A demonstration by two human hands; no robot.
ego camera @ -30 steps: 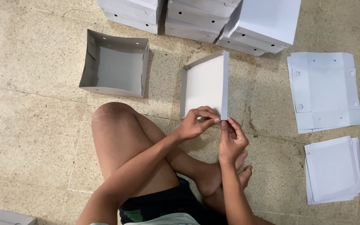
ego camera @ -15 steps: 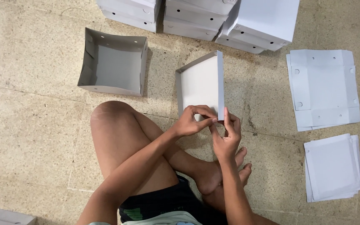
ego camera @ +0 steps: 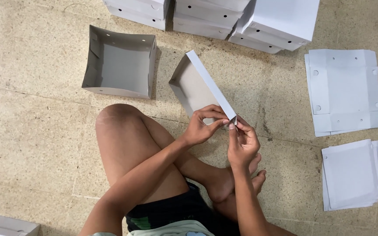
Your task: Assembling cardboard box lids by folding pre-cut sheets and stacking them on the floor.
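Folding a corner of a shallow white box lid (ego camera: 202, 87), tilted on edge over the floor (ego camera: 31, 131)

Best done by pinching the corner flap tight and creasing squarely along the side wall. Left hand (ego camera: 202, 124) curled around the lid's near end, fingers closed on it; right hand (ego camera: 241, 142) raised, thumb and fingertips nipped shut on the corner. Beyond: open grey box (ego camera: 119, 65), stacked boxes (ego camera: 241, 22), flat cardboard sheets (ego camera: 344, 91)

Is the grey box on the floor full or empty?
Empty. The open grey box shows only its bare bottom and walls; nothing lies inside.
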